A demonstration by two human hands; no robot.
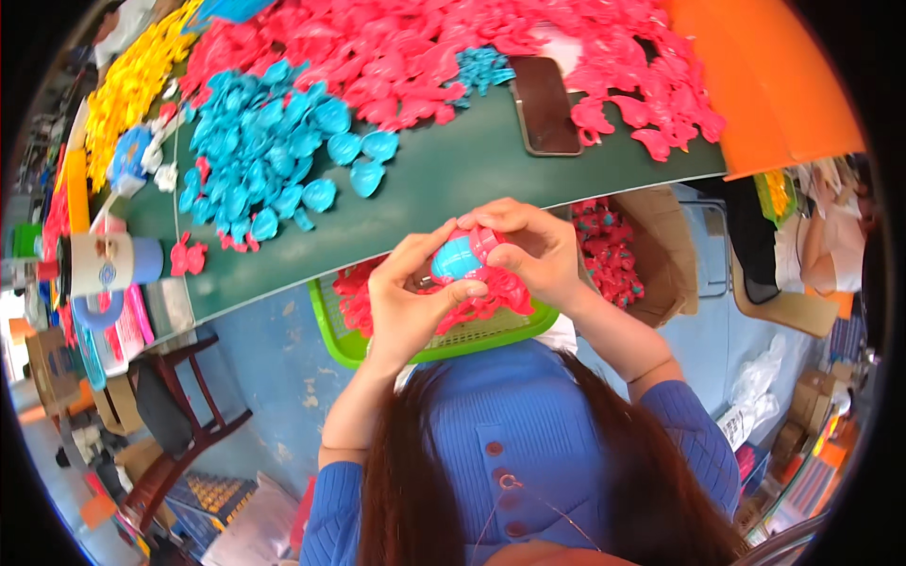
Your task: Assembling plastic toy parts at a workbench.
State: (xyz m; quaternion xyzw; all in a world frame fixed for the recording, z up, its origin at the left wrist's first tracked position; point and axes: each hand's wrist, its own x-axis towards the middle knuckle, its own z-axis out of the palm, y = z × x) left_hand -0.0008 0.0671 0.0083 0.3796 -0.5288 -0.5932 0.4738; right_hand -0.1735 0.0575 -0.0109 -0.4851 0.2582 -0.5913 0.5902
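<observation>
Between my two hands is a small pink and blue plastic piece (457, 258), its blue rounded face turned up and pink parts around it. My left hand (408, 288) grips its left side with thumb and fingers. On the other side, my right hand (533, 247) pinches the pink part at the top right. Both hands are above a bright green basket (349, 351) on my lap, which holds several pink plastic pieces (510, 294). The fingers hide part of the held piece.
On the green table (415, 189) lie heaps of blue shell-shaped pieces (255, 141) and pink pieces (377, 57), plus a phone (547, 106). A cup (99, 264) stands at the left. An open cardboard box (656, 255) of pink and blue pieces is at my right; an orange sheet (769, 75) lies beyond.
</observation>
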